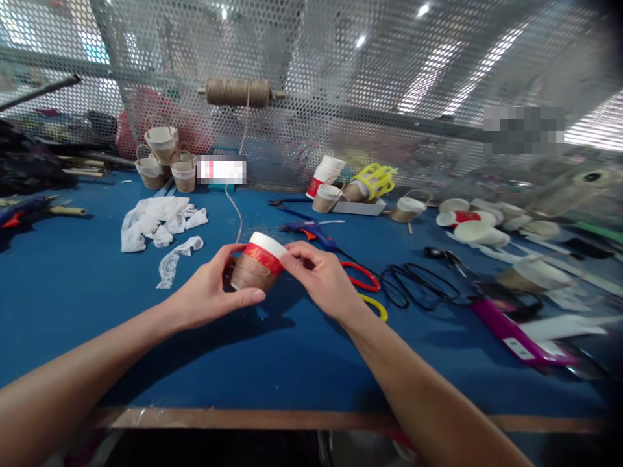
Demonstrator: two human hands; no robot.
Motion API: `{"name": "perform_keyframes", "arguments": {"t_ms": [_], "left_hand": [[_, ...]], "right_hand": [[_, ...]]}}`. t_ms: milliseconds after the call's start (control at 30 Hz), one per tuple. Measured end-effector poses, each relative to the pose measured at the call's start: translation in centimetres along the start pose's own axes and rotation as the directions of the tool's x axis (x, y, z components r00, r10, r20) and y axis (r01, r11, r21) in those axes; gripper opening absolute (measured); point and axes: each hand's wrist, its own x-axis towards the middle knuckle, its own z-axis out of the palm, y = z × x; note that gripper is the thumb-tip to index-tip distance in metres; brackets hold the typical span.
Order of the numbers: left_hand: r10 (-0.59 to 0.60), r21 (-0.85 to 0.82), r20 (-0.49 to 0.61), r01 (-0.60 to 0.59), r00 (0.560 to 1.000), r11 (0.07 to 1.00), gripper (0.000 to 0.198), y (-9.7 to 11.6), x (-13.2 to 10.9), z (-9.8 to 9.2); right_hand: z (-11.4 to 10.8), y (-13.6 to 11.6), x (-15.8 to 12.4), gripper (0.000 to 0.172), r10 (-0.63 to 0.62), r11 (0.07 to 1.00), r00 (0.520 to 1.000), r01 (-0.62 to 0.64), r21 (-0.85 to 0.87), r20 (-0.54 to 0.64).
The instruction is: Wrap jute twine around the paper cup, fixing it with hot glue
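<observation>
Fingers (248, 296) of left hand (207, 295), right hand (324, 279) pinch twine-wrapped cup (253, 269).

Nothing here can be read. The red band on the paper cup (257, 261), at the centre, bears gold marks too small to make out. At four o'clock, the white label on the magenta tool (501, 327) is illegible.
</observation>
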Motion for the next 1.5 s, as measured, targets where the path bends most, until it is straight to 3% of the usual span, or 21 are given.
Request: {"name": "perform_keyframes", "arguments": {"t_ms": [100,200,267,333,433,533,600,633,700,767,833,933,1067,1167,1267,1333,1433,1500], "left_hand": [[0.073,0.169,-0.083,-0.058,0.994,0.984,0.041,-0.2,0.3,-0.4],[0.239,0.306,-0.213,-0.168,0.947,0.937,0.027,-0.3,0.4,-0.8],[0.39,0.363,-0.238,-0.291,0.889,0.885,0.021,-0.3,0.2,-1.0],[0.514,0.387,-0.187,-0.418,0.837,0.822,0.025,-0.3,0.0,-1.1],[0.588,0.365,-0.126,-0.514,0.799,0.776,0.048,-0.3,-0.3,-0.9],[0.489,0.33,-0.193,-0.413,0.85,0.849,0.055,-0.4,-0.1,-1.0],[0.354,0.296,-0.222,-0.283,0.909,0.912,0.038,-0.4,0.1,-1.3],[0.288,0.267,-0.198,-0.231,0.937,0.936,0.028,-0.4,0.2,-1.4],[0.21,0.179,-0.04,-0.2,0.977,0.963,0.024,-0.1,0.3,-1.7],[0.223,0.125,0.113,-0.236,0.968,0.964,0.026,0.4,0.1,-1.8],[0.244,0.153,0.191,-0.274,0.951,0.949,0.031,1.0,-0.2,-1.6],[0.117,0.233,0.3,-0.192,0.947,0.953,0.024,1.6,-0.5,-1.2],[-0.001,0.138,0.379,-0.056,0.925,0.989,0.019,1.9,-0.6,-1.0],[-0.046,0.081,0.417,0.014,0.908,0.997,0.018,1.9,-0.7,-1.0],[-0.083,0.081,0.422,0.054,0.903,0.995,0.021,2.0,-0.7,-0.9],[-0.1,0.04,0.393,0.092,0.914,0.995,0.021,1.8,-0.6,-0.8],[-0.081,-0.065,0.265,0.102,0.961,0.993,0.022,1.2,-0.2,-0.9],[-0.031,-0.096,0.164,0.047,0.986,0.994,0.025,0.6,0.1,-1.0]], "right_hand": [[-0.5,0.0,-0.1,0.017,-0.066,0.993,0.992,0.055,-0.105,-0.107],[-1.0,-0.3,-0.1,0.015,-0.14,0.955,0.986,0.109,-0.275,-0.095],[-1.2,-0.7,-0.1,0.015,-0.101,0.949,0.995,0.089,-0.302,-0.025],[-1.4,-1.0,-0.2,0.016,-0.016,0.973,0.995,0.039,-0.228,0.103],[-1.5,-1.5,-0.3,0.02,0.089,0.996,0.929,-0.072,-0.059,0.36],[-1.5,-1.7,-0.4,0.021,0.12,0.989,0.875,-0.144,0.017,0.469],[-1.5,-1.6,-0.4,0.021,0.1,0.99,0.885,-0.134,0.041,0.454],[-1.6,-1.6,-0.3,0.021,0.089,0.99,0.89,-0.128,0.058,0.447],[-1.6,-1.4,-0.3,0.023,0.075,0.986,0.896,-0.131,0.1,0.437],[-1.6,-1.3,-0.3,0.025,0.066,0.983,0.906,-0.131,0.128,0.417],[-1.4,-1.2,-0.3,0.026,0.046,0.982,0.915,-0.116,0.152,0.4],[-0.7,-1.2,-0.4,0.028,0.048,0.972,0.912,-0.137,0.192,0.407],[0.6,-1.3,-0.7,0.043,0.039,0.934,0.93,-0.164,0.318,0.366],[1.2,-1.3,-0.5,0.042,0.085,0.808,0.945,-0.251,0.533,0.316],[0.8,-1.5,-0.2,0.04,0.168,0.581,0.952,-0.306,0.754,0.257],[0.4,-1.6,-0.1,0.038,0.201,0.501,0.951,-0.307,0.809,0.236],[-0.1,-1.8,-0.2,0.029,0.211,0.534,0.959,-0.273,0.8,0.187],[-0.1,-1.7,-0.3,0.023,0.241,0.569,0.961,-0.251,0.783,0.133]]}}
